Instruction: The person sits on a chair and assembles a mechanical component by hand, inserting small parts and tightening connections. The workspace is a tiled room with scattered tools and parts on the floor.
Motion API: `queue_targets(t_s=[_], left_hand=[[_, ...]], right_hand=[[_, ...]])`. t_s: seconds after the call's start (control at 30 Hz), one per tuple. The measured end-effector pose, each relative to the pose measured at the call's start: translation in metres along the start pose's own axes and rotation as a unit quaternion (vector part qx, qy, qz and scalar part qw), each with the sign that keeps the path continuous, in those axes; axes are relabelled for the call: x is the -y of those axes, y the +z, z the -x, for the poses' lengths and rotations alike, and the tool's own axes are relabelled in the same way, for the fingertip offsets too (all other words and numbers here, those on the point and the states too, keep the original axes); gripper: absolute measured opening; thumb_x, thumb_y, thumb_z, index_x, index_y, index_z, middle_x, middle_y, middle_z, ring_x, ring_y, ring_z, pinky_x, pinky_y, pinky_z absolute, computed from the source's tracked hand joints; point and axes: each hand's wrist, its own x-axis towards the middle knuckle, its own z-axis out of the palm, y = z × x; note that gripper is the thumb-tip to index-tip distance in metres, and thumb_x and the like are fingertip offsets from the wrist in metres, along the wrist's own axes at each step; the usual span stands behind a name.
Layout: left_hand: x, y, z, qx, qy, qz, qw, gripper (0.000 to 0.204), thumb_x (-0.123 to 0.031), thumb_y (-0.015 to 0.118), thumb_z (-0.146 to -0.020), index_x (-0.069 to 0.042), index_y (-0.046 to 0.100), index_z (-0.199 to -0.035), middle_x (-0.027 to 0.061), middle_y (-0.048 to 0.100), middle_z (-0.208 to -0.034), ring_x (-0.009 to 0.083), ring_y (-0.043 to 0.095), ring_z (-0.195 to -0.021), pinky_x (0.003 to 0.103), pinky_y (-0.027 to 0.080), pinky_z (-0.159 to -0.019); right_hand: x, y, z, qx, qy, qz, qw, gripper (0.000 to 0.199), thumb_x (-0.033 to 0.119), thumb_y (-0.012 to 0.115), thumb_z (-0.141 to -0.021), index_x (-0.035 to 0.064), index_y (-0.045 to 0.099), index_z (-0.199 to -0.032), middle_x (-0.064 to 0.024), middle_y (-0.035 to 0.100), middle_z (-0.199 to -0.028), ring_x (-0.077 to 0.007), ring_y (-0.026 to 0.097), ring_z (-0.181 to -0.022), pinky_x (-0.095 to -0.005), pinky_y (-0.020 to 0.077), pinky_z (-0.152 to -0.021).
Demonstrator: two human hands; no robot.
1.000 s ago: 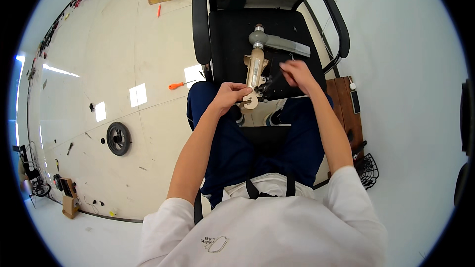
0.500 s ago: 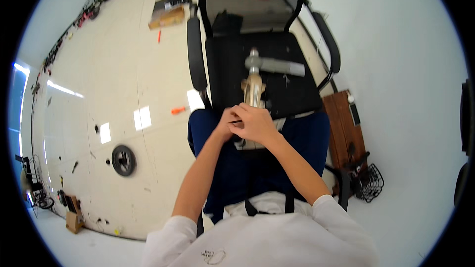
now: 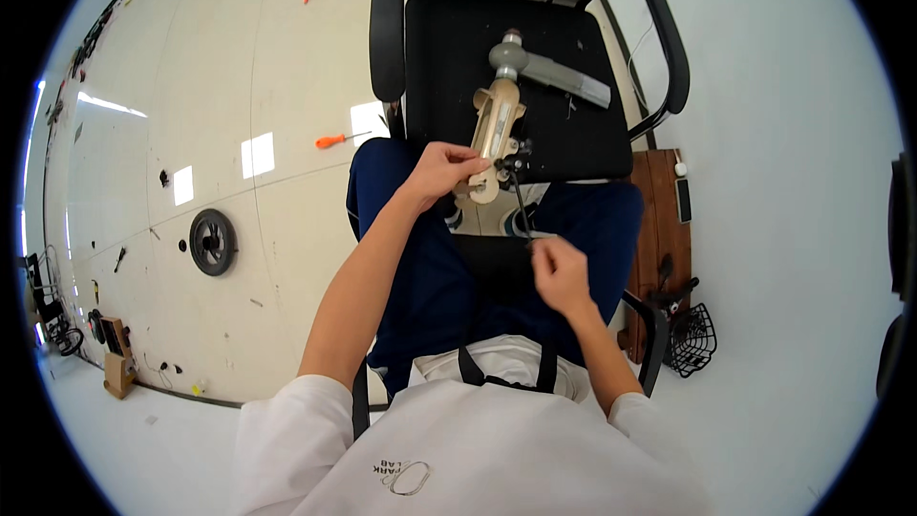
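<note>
A beige fork-shaped part point(image 3: 497, 119) lies on the black chair seat point(image 3: 439, 67) in front of me, its near end jutting past the seat's front edge. A grey tube point(image 3: 571, 81) branches to the right from its far end. My left hand point(image 3: 445, 172) pinches the left side of the near end between thumb and fingers. From a small black fitting point(image 3: 509, 170) on the part's right side, a thin black cable-like strand point(image 3: 523, 210) runs down to my right hand point(image 3: 561, 275). Those right fingers are closed on its end, slightly blurred, above my lap.
On the floor to the left are an orange-handled screwdriver point(image 3: 331, 141) and a small black wheel point(image 3: 212, 242). Chair armrests point(image 3: 387, 24) flank the seat. At right, a brown wooden board point(image 3: 657, 196) and a black wire basket point(image 3: 690, 342) are beside the wall.
My hands were together over the part's near end. Now my right hand has drawn back toward me with the black strand, while my left hand stays on the part. The view has shifted.
</note>
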Motion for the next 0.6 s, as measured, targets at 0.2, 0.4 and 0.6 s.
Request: queue_targets(t_s=[0.2,0.4,0.6], left_hand=[[0.008,-0.010,0.002,-0.030,-0.001,0.042,0.999,0.027,-0.015,0.072,-0.090,0.004,0.071,-0.108,0.0022,0.068,-0.085,0.0057,0.054,-0.070,0.022,0.043,-0.063],[0.000,-0.010,0.012,-0.044,0.119,0.092,0.988,0.026,-0.004,0.065,-0.088,0.005,0.068,-0.112,0.0066,0.070,-0.093,0.0114,0.064,-0.082,0.027,0.051,-0.071],[0.006,-0.015,-0.001,-0.021,-0.002,0.057,0.998,0.028,-0.014,0.072,-0.090,0.006,0.070,-0.109,0.0076,0.071,-0.093,0.0107,0.064,-0.080,0.024,0.050,-0.074]], right_hand=[[0.060,0.042,-0.073,0.102,-0.240,0.000,0.965,0.011,0.016,0.070,-0.082,0.0057,0.070,-0.085,-0.0083,0.064,-0.080,-0.0259,0.064,-0.067,-0.0353,0.0515,-0.060],[0.069,0.062,-0.176,0.170,-0.234,0.051,0.956,0.028,0.025,0.061,-0.084,0.0067,0.071,-0.102,-0.0106,0.070,-0.089,-0.0315,0.068,-0.082,-0.0412,0.0547,-0.072],[0.009,0.017,-0.219,0.193,-0.125,0.239,0.943,0.027,0.028,0.059,-0.086,0.0050,0.070,-0.080,-0.0170,0.070,-0.082,-0.0354,0.068,-0.080,-0.0463,0.0550,-0.071]])
